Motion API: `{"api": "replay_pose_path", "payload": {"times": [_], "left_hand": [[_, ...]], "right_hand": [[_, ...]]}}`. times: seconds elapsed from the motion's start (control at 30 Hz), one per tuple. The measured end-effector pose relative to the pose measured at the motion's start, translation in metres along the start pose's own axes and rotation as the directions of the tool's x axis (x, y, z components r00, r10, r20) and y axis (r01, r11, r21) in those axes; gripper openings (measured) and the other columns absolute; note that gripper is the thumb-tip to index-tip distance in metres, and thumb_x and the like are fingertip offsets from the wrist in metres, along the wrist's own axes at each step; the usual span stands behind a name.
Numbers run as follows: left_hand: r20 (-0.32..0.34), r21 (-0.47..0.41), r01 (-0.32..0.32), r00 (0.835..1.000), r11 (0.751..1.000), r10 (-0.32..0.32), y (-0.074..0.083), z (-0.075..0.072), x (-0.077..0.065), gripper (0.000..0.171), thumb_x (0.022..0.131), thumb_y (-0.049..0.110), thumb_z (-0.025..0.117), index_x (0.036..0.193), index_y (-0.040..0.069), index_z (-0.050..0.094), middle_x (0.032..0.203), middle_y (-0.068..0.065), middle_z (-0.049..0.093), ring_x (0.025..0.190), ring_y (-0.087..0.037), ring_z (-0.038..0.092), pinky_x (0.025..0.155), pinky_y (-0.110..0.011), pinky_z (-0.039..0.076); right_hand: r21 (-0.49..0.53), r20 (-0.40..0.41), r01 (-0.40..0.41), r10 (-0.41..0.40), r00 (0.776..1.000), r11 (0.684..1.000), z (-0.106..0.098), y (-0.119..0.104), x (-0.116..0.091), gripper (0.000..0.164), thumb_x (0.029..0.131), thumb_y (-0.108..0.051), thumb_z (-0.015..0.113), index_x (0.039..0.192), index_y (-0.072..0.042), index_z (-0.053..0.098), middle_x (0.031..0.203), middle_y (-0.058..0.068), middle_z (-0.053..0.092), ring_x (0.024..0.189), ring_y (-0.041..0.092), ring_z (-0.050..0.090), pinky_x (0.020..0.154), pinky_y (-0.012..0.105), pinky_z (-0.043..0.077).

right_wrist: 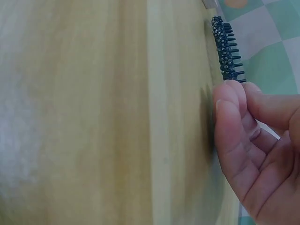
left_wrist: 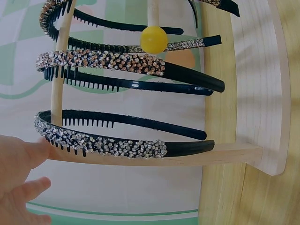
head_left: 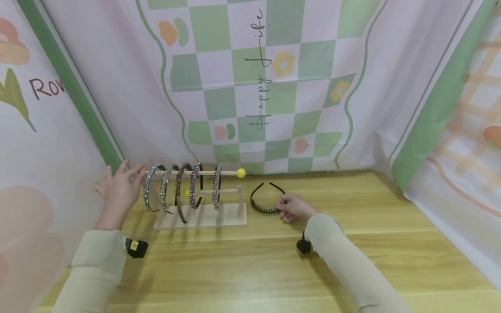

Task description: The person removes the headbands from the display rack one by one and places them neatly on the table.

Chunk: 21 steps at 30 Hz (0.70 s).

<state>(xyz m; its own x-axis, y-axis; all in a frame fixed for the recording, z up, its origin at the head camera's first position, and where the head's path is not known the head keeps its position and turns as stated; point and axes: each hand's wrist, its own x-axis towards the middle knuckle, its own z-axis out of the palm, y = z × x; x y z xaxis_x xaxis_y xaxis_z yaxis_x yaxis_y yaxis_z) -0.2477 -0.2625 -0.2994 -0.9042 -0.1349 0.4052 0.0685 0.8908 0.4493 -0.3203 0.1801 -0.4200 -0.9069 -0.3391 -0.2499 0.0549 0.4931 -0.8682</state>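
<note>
My right hand [head_left: 293, 208] pinches a black toothed headband [head_left: 264, 211] by one side, with its open ends pointing toward the back. In the right wrist view the dark, stone-studded band [right_wrist: 224, 44] juts out above the thumb and fingertips. At the left end of a wooden rack [head_left: 200, 216], my left hand [head_left: 122, 186] has its fingers spread. Its fingertips are right at the rod's end, beside a headband with silvery stones [left_wrist: 101, 139]. Several glittery headbands hang from the upper rod, among them a brown one [head_left: 178, 191] and a purple one [head_left: 193, 187].
A yellow ball [head_left: 241, 173] caps the right end of the upper rod, and another yellow ball [left_wrist: 153, 40] ends a lower rod. The rack stands on a wood-grain table [head_left: 242, 269]. Patterned cloth [head_left: 254, 95] hangs behind the table and at both sides.
</note>
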Motion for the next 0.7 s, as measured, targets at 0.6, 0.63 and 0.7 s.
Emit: {"api": "replay_pose_path", "payload": {"times": [0.6,0.63,0.7], "left_hand": [[0.009,0.009,0.011,1.0,1.0,-0.011,-0.0006,-0.0007,0.0006,0.041,0.097,0.034,0.045,0.13,0.009,0.05,0.148,-0.02,0.019,0.13,-0.053,-0.005,0.089,-0.073,-0.015],[0.009,0.007,0.01,1.0,1.0,-0.01,-0.0005,-0.0006,0.0006,0.041,0.097,0.033,0.045,0.13,0.009,0.05,0.148,-0.02,0.019,0.13,-0.053,-0.005,0.089,-0.073,-0.015],[0.008,0.005,0.008,1.0,1.0,-0.008,-0.0004,-0.0005,0.0006,0.041,0.097,0.033,0.045,0.13,0.008,0.05,0.147,-0.021,0.02,0.13,-0.053,-0.005,0.089,-0.073,-0.015]], "right_hand": [[-0.041,0.012,0.004,-0.004,1.0,0.999,-0.0034,0.0043,-0.0004,0.011,0.095,-0.004,0.047,0.099,0.004,0.054,0.067,0.01,0.055,0.054,0.015,0.054,0.053,0.028,0.053],[-0.046,0.011,0.013,-0.012,1.0,0.999,-0.0041,0.0032,-0.001,0.012,0.095,-0.004,0.047,0.1,0.004,0.054,0.068,0.011,0.056,0.054,0.015,0.054,0.053,0.029,0.053],[-0.047,-0.001,0.027,-0.027,1.0,0.999,-0.0058,-0.0001,-0.0021,0.015,0.094,-0.004,0.048,0.104,0.005,0.054,0.068,0.013,0.056,0.054,0.016,0.054,0.053,0.03,0.053]]}}
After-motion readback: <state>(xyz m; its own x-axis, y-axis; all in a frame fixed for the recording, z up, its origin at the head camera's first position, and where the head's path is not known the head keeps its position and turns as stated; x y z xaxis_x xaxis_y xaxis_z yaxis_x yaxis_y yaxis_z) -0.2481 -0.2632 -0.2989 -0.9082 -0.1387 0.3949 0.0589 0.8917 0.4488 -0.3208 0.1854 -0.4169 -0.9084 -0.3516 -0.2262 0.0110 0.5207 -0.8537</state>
